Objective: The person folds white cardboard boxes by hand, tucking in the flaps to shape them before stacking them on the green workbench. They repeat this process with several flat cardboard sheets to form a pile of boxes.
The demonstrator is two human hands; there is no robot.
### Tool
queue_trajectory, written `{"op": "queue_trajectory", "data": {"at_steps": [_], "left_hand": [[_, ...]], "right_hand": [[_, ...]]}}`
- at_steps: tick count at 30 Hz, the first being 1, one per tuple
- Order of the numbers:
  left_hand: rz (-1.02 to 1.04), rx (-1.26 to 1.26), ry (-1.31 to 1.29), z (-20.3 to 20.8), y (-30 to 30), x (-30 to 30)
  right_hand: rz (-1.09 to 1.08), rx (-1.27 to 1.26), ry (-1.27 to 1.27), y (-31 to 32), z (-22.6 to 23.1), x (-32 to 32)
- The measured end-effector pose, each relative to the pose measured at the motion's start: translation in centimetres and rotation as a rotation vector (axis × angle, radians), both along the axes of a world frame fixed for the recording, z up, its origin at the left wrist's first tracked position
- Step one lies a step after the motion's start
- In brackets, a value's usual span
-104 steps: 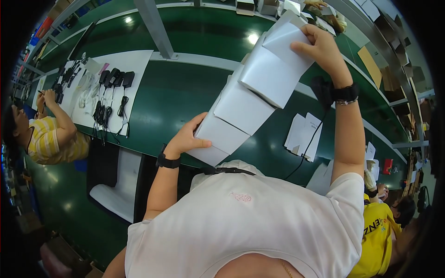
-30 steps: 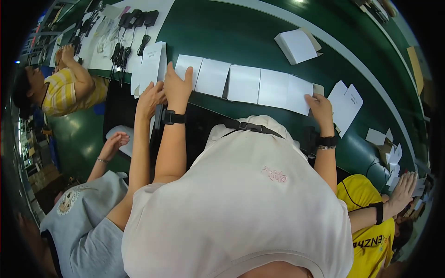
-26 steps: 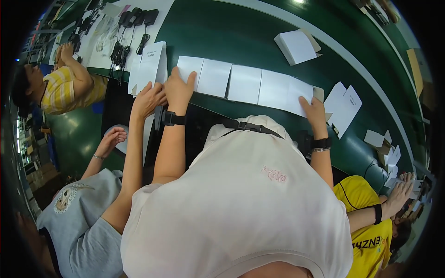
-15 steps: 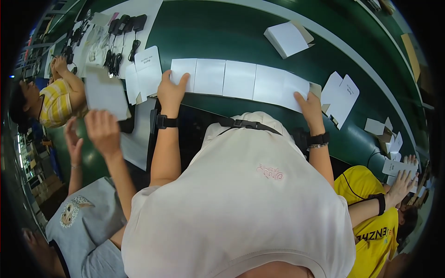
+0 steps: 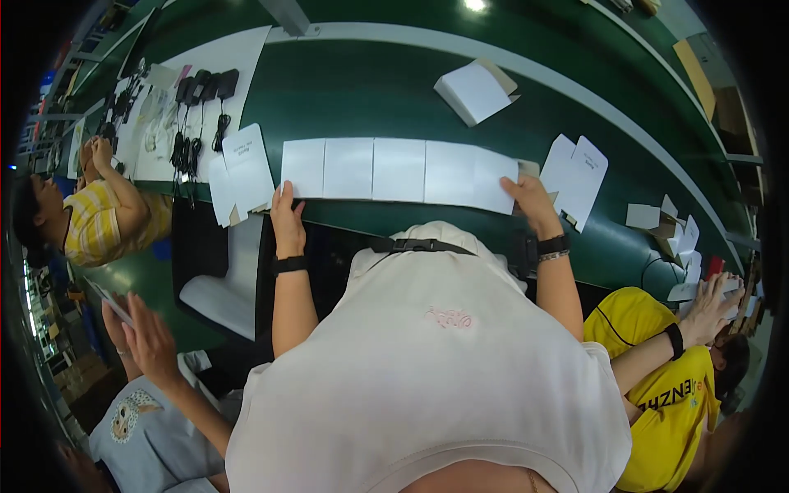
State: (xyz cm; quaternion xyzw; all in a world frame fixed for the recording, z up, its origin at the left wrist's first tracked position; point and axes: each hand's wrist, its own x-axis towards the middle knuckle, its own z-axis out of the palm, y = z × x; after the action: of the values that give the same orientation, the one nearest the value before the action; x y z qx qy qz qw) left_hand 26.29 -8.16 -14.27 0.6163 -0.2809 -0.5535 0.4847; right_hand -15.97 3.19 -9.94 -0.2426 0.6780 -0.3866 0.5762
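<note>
A row of several white cartons [image 5: 399, 170] lies side by side across the green table in front of me. At its near left corner is my left hand [image 5: 288, 220], fingers apart, the fingertips against the edge. My right hand [image 5: 532, 204] grips the right end, thumb on top; its other fingers are partly hidden. Beige cardboard shows at that end. Flat white printed card pieces lie beyond both ends, one group on the left [image 5: 246, 174] and another on the right [image 5: 574, 182].
A white box [image 5: 474, 92] with a beige flap stands farther back. Black power adapters [image 5: 205, 87] with coiled cables lie at far left. Co-workers sit on both sides: a grey sleeve [image 5: 156, 427] at left, a yellow shirt [image 5: 657, 361] at right. Opened cartons [image 5: 670, 226] lie at right.
My left hand has slid from the top of the row's left end down to its near corner. The right hand keeps its grip. The grey-shirted co-worker's hands have moved nearer, now with a thin flat thing.
</note>
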Motion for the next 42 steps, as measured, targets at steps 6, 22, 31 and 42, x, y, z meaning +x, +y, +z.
{"op": "queue_trajectory", "data": {"at_steps": [6,22,31,42], "left_hand": [[0.075,-0.131,0.225,3.0,1.2,0.1],[-0.310,-1.071,0.358,38.1,-15.5,-12.8],[-0.587,-0.962,0.335,53.1,-30.9,-21.6],[-0.817,-0.716,0.389,52.4,-41.4,-34.9]], "right_hand": [[0.190,0.010,0.334,1.9,1.4,0.6],[-0.338,-0.909,-0.105,-0.4,24.1,-0.5],[-0.191,-1.145,-0.310,-7.0,36.4,6.4],[-0.265,-1.262,-0.332,-28.6,41.3,4.6]]}}
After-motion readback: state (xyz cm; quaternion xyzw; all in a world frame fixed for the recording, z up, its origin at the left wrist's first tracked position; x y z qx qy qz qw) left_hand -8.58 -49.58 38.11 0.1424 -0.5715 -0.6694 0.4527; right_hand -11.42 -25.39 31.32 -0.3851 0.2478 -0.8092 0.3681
